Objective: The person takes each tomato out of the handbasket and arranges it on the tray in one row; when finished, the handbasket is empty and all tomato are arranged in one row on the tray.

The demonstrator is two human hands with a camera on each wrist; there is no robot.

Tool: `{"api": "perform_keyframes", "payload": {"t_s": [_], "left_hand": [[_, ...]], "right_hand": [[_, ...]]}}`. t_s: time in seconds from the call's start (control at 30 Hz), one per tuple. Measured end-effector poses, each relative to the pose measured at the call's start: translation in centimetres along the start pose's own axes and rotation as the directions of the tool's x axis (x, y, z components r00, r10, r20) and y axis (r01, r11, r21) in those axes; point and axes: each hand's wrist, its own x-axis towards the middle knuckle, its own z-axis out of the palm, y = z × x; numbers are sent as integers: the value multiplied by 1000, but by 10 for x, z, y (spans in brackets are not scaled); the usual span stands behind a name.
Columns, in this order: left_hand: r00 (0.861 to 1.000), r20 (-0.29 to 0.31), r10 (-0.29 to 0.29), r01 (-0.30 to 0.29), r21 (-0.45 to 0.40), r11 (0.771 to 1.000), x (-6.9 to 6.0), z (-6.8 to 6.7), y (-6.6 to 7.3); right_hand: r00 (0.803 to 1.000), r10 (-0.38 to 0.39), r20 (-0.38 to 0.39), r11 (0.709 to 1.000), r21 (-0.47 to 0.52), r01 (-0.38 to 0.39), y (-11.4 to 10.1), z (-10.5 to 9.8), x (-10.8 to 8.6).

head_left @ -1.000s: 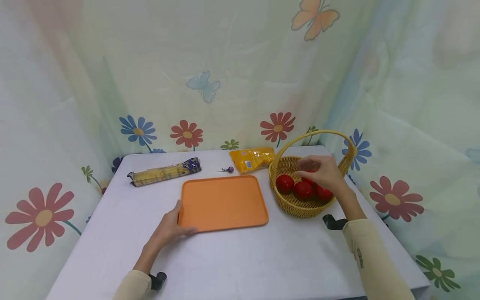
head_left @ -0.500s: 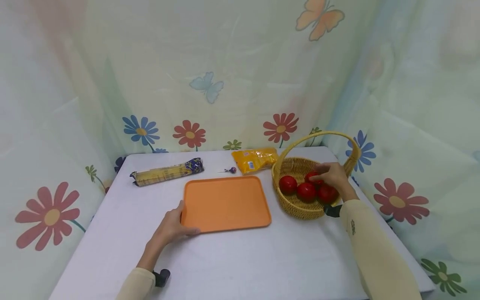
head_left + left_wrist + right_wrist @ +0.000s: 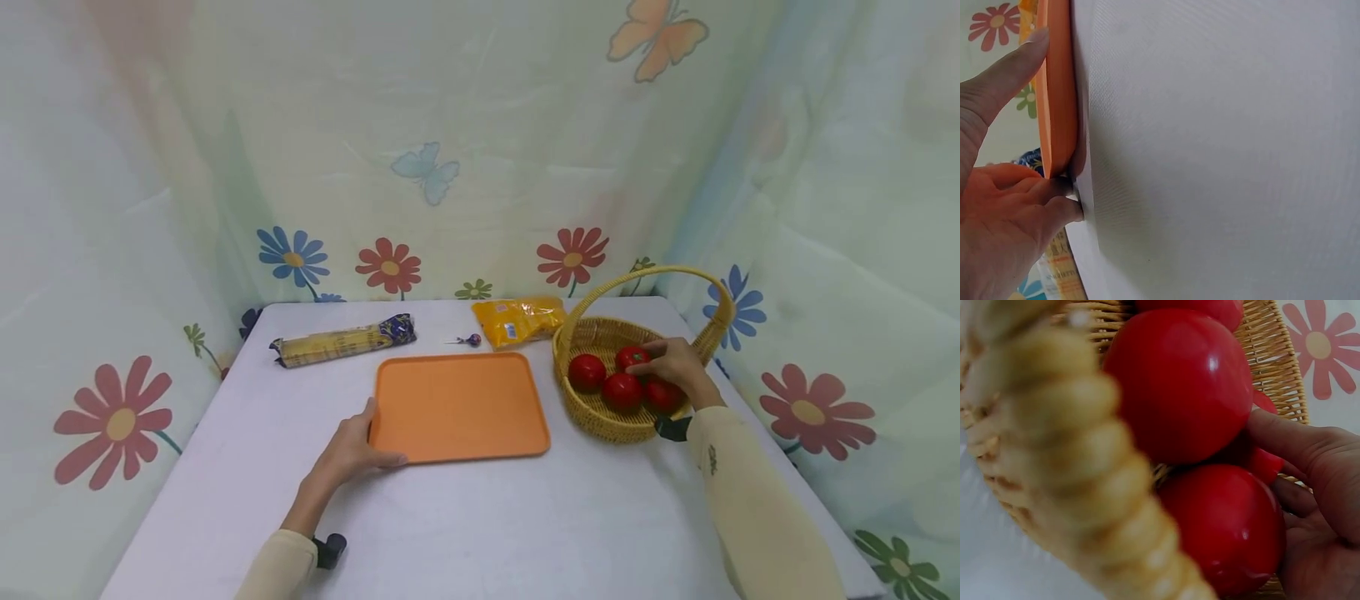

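An orange rectangular tray (image 3: 459, 408) lies at the middle of the table, its left front corner gripped by my left hand (image 3: 354, 450). In the left wrist view, the thumb (image 3: 1022, 56) touches the tray edge (image 3: 1060, 94) while the fingers reach round its other side. My right hand (image 3: 678, 368) is inside a wicker basket (image 3: 600, 427), thumb and fingers around the rearmost red tomato (image 3: 632, 357), which shows a green stem. Other tomatoes (image 3: 622, 392) sit beside it. In the right wrist view, nearer tomatoes (image 3: 1179, 387) and the basket handle (image 3: 1072, 437) partly hide that grip.
The basket's tall arched handle (image 3: 660, 271) rises over the tomatoes. Along the back of the table lie a long pack of dry noodles (image 3: 341, 342), a small wrapped lollipop (image 3: 472, 340) and a yellow bag (image 3: 519, 321). A flowered curtain (image 3: 450, 83) encloses the table.
My right hand has lowered from above the basket onto the rear tomato and its fingers have closed around it. My left hand stays at the tray corner. The head view has shifted slightly.
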Motion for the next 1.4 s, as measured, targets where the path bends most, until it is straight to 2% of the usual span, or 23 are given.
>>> {"api": "perform_keyframes", "payload": {"t_s": [0.23, 0.43, 0.57, 0.77, 0.9, 1.03, 1.2, 1.4], "left_hand": [[1000, 0, -13, 13, 7, 1000, -3, -1, 1], [1000, -6, -27, 27, 3, 1000, -4, -2, 0], [1000, -5, -25, 25, -8, 1000, -3, 0, 0], [1000, -3, -8, 8, -13, 1000, 0, 3, -4], [1000, -4, -6, 6, -27, 1000, 0, 4, -5], [1000, 1, -1, 1, -25, 1000, -1, 3, -6], [1000, 8, 2, -2, -8, 1000, -2, 2, -6], [1000, 6, -7, 7, 0, 1000, 1, 1, -4]], "right_hand": [[1000, -22, 16, 1000, -17, 22, -4, -3, 4], [1000, -6, 9, 998, 66, 5, -14, -5, 4], [999, -29, -26, 995, 93, 31, -24, -10, -9], [985, -128, -116, 991, 17, 130, -36, -17, -37], [966, -208, -155, 978, -14, 209, -50, -20, -62], [933, -308, -187, 951, -36, 307, -68, -13, -94], [890, -411, -198, 910, -32, 413, -95, 10, -125], [857, -500, -125, 862, 26, 507, -136, 49, -137]]}}
